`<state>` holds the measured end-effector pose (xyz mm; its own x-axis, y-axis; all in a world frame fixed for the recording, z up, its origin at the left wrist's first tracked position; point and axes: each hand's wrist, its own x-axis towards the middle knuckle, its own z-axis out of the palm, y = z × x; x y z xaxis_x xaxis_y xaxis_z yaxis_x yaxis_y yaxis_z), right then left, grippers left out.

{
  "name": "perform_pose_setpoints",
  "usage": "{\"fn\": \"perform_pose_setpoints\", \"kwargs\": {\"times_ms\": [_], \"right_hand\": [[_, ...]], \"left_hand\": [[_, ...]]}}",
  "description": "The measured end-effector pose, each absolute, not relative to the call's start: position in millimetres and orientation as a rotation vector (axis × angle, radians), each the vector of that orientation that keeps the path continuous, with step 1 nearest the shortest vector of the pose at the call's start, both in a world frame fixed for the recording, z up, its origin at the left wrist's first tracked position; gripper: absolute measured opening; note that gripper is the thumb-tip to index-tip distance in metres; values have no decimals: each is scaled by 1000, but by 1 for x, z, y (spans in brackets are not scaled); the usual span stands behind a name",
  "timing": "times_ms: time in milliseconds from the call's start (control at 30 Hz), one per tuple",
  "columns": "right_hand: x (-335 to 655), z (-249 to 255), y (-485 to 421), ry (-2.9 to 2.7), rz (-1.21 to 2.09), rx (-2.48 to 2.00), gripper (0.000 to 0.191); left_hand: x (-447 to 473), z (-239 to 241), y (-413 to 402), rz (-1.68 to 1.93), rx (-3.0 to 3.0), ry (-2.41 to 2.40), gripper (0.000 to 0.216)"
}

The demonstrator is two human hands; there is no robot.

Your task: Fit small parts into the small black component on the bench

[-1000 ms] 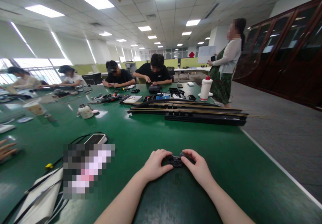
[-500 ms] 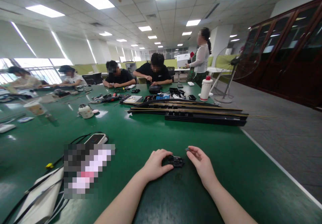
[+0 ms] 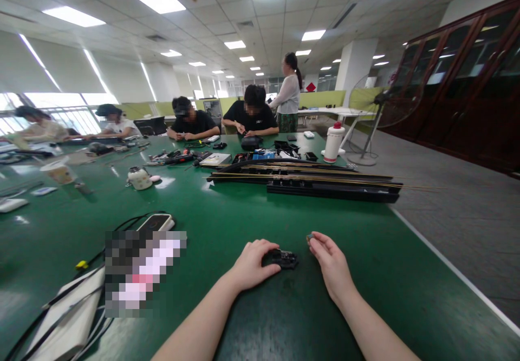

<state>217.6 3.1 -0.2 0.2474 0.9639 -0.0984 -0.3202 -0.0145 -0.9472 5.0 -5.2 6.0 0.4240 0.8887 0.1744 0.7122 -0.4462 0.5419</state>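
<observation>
My left hand (image 3: 252, 265) rests on the green table (image 3: 227, 215) with its fingers curled around the left end of a small black part (image 3: 283, 258). To the right of that part, my right hand (image 3: 331, 262) is raised slightly, its thumb and forefinger pinched on a tiny dark piece (image 3: 309, 237). The two hands are a short gap apart, and the tiny piece hangs just right of the black part.
Long black rails with thin yellow rods (image 3: 325, 182) lie across the table behind my hands. A white bottle (image 3: 332, 142) stands far right. A device with cables (image 3: 156, 223) and a white box (image 3: 60, 323) lie at left. Several people sit at the far end; one stands.
My right hand has come off the black part and drawn away to the right with a tiny piece pinched in its fingers. The standing person has walked off to the left.
</observation>
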Motion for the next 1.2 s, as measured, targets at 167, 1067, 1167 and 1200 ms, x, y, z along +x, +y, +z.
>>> {"fn": "perform_pose_setpoints", "kwargs": {"times_ms": [167,1067,1167,1200], "right_hand": [[218,1,4,-691,1189,-1105,38],[226,0,8,-523,1249,-975,25],[226,-1,9,-538,1245,-982,24],[226,-1,9,-548,1238,-985,24]], "left_hand": [[5,7,-5,622,2289,1363,42],[5,6,-5,629,2276,1370,44],[5,7,-5,627,2280,1370,44],[4,7,-5,622,2282,1371,44]]}}
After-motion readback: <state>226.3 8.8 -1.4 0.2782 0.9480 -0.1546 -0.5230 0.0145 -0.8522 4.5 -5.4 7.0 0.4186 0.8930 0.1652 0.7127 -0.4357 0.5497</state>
